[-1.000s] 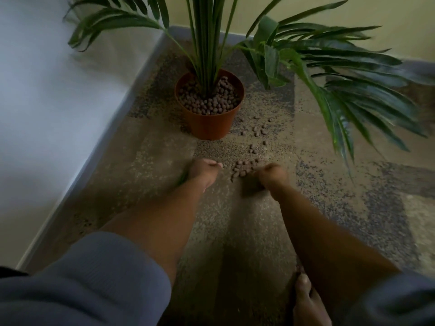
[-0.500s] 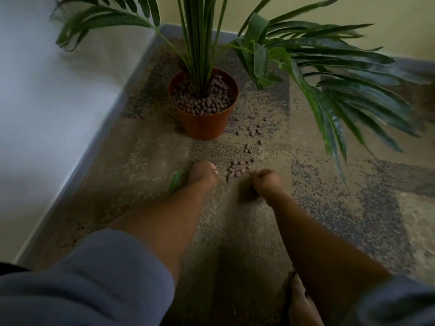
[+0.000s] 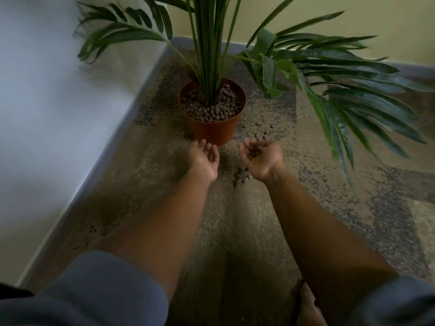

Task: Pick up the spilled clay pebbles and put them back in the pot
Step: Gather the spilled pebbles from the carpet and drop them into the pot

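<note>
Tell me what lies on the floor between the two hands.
In the head view, a small heap of spilled clay pebbles lies on the carpet between the left hand and right hand, nearer the right wrist.

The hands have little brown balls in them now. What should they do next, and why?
Probably lift both cupped hands over the pot and tip them in. The right hand holds pebbles in its palm, the left hand seems to hold a few, and the pot stands just ahead. More pebbles lie on the floor for another scoop.
</note>
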{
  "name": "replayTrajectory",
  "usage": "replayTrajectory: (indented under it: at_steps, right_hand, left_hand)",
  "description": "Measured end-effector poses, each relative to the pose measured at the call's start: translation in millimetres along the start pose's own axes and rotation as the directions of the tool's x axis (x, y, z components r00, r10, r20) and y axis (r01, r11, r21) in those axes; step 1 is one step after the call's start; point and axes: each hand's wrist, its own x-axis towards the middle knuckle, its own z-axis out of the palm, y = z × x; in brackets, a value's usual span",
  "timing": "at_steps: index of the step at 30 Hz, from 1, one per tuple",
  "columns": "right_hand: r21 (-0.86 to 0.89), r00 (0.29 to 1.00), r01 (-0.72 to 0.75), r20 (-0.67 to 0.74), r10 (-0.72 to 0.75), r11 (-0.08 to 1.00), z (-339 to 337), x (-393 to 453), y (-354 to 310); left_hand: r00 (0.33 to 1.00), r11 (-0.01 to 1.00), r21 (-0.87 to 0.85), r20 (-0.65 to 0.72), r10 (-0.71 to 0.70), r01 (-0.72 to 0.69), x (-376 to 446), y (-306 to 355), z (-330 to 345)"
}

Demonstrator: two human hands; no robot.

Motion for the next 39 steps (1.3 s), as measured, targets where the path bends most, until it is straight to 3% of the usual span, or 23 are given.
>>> replayTrajectory:
  at_steps: [5, 9, 14, 17, 20, 24, 30, 34, 39]
  right_hand:
    - [0.038, 0.994, 0.034, 0.103, -0.037, 0.999, 49, -12, -5]
    - [0.115, 0.979, 0.057, 0.189, -0.078, 0.992, 82, -14, -13]
    - [0.048, 0.94, 0.067, 0.332, -0.079, 0.997, 109, -20, -17]
    - [0.015, 0.926, 0.046, 0.374, -0.049, 0.999, 114, -22, -18]
    - [0.103, 0.911, -0.013, 0.411, -0.03, 0.995, 113, -15, -19]
    - [0.135, 0.94, -0.027, 0.342, -0.021, 0.991, 99, 2, -22]
    - [0.048, 0.975, 0.093, 0.196, -0.101, 0.994, 84, -9, -21]
    - [-0.149, 0.99, 0.141, 0.008, -0.141, 0.979, 71, 0, -21]
    - [-0.364, 0.979, 0.114, -0.116, -0.166, 0.925, 46, 8, -15]
  left_hand:
    - [0.984, 0.972, -0.158, 0.018, 0.179, -0.174, -20, 23, 37]
    - [0.958, 0.95, -0.176, 0.078, 0.276, -0.259, -36, 45, 62]
    - [0.969, 0.99, -0.081, 0.209, 0.13, -0.116, -38, 70, 83]
    - [0.919, 0.995, -0.097, 0.393, 0.034, 0.004, -36, 78, 85]
    - [0.896, 0.995, -0.08, 0.444, -0.02, 0.062, -29, 82, 79]
    - [0.918, 0.995, -0.097, 0.396, 0.03, 0.009, -30, 77, 74]
    - [0.925, 0.996, 0.007, 0.372, 0.075, -0.084, -23, 60, 63]
    - [0.908, 0.968, 0.235, 0.418, -0.024, -0.083, -23, 39, 56]
    - [0.921, 0.806, 0.58, 0.367, -0.13, -0.117, -22, 12, 47]
